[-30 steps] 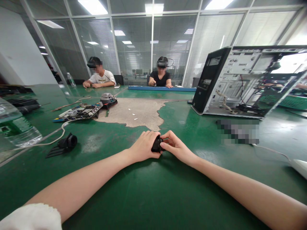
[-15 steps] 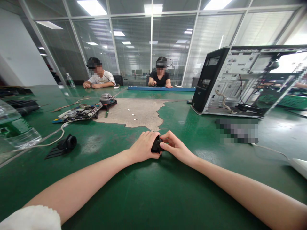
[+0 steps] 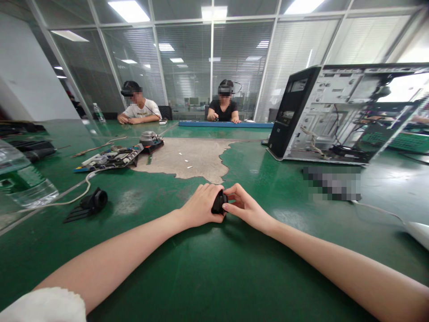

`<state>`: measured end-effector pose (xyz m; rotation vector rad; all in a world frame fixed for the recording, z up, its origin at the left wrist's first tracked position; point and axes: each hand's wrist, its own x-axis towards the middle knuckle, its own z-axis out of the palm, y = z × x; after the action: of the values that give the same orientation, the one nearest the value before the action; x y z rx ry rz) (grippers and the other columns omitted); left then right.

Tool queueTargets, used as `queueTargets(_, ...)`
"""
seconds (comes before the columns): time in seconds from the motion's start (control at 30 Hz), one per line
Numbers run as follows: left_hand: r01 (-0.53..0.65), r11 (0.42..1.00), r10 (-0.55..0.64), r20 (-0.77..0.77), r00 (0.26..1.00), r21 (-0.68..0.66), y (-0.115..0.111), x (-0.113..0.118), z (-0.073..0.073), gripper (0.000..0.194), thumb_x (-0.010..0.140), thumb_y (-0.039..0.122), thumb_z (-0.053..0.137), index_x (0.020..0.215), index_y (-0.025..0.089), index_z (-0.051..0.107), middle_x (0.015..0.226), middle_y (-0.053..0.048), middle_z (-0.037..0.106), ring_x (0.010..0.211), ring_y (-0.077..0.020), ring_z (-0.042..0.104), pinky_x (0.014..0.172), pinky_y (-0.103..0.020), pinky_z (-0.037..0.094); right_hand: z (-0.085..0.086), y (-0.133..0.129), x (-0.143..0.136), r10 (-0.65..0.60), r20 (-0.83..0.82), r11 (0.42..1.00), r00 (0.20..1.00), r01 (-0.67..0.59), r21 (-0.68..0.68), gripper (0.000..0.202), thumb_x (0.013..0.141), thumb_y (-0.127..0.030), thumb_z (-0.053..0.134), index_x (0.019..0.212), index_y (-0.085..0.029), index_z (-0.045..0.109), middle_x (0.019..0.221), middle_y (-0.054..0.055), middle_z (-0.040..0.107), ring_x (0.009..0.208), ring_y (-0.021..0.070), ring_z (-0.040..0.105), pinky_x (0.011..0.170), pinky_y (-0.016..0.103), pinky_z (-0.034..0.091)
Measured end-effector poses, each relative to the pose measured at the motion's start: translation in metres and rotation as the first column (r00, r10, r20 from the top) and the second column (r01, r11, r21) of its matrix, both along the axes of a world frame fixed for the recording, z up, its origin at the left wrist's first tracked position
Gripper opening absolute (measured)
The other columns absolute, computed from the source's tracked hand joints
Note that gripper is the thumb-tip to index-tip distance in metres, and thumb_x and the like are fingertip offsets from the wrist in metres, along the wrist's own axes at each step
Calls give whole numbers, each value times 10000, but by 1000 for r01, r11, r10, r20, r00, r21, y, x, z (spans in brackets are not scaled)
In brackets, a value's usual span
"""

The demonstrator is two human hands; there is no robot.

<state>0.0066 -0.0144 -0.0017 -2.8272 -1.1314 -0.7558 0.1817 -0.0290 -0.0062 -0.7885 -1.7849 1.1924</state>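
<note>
Just above the green tabletop, my left hand [image 3: 203,204] is wrapped round a small black object [image 3: 219,202], its back turned up toward me. The object's dark end shows between the two hands; the rest is covered by my left fingers, so its kind is unclear. From the right, my right hand [image 3: 244,205] pinches that exposed end between thumb and fingertips. Left of my left forearm lies a black part [image 3: 93,202] with a round, lens-like end and a flat slotted piece.
A green circuit board with a heatsink fan [image 3: 117,154] lies beyond on the left, near a water bottle [image 3: 23,179]. An opened computer case [image 3: 318,116] stands right, behind a blurred dark item [image 3: 330,183]. A white mouse [image 3: 418,232] and two seated people are also visible.
My right thumb and fingers have shifted very slightly on the black object's end. Both hands stay in the same place, and the left hold looks unchanged.
</note>
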Motion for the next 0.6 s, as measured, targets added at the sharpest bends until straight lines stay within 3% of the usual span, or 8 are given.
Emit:
queueTargets(0.3, 4, 1000, -4, 3, 1000, 18, -1, 0, 1, 493, 637, 313, 600, 1064, 167, 401, 976, -71, 528, 871, -240, 476, 747, -350, 355, -1, 3, -1, -51, 49, 998, 997, 53, -40, 238, 781, -323, 562, 961, -206, 459, 927, 25, 530, 862, 155, 550, 752, 322, 473)
queueTargets(0.6, -1, 1000, 2, -13, 1000, 30, 0, 0, 0, 533, 613, 294, 608, 1080, 156, 391, 977, -73, 528, 863, -239, 473, 744, -350, 359, -1, -1, 1, 19, -7, 1000, 1000, -19, -5, 217, 768, -270, 588, 916, -218, 438, 929, 4, 497, 852, 140, 551, 715, 287, 473)
